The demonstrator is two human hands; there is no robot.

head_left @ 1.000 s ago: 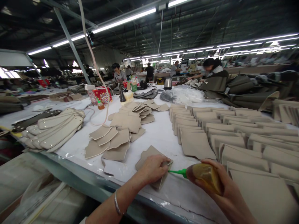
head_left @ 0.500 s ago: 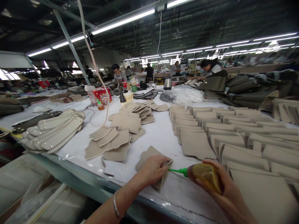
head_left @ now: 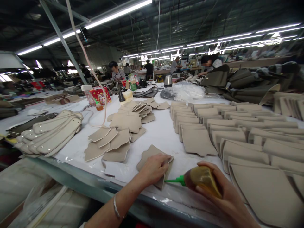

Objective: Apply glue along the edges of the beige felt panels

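Note:
My left hand [head_left: 154, 168] presses on a beige leather piece [head_left: 145, 155] near the table's front edge, its fingers curled over a folded or layered part. My right hand [head_left: 225, 193] is wrapped round a squeeze bottle [head_left: 201, 180] of amber liquid, probably glue, tilted on its side. The bottle's thin green nozzle [head_left: 178, 180] points left, its tip at the right edge of the piece below my left fingers. Whether liquid is coming out I cannot tell. Loose beige pieces [head_left: 118, 139] lie in a heap to the left of my hands.
Rows of overlapping beige pieces [head_left: 198, 141] cover the right side of the table. Long studded straps [head_left: 59, 134] are stacked at left. A small glue bottle [head_left: 99, 105], a red box [head_left: 99, 95], a hanging hose [head_left: 78, 36] and a metal kettle [head_left: 168, 81] stand farther back. People work beyond.
The nozzle tip has moved down along the leather piece's right edge, toward me, as my right hand shifts the bottle down and left. My left hand stays on the piece. The view shifts slightly.

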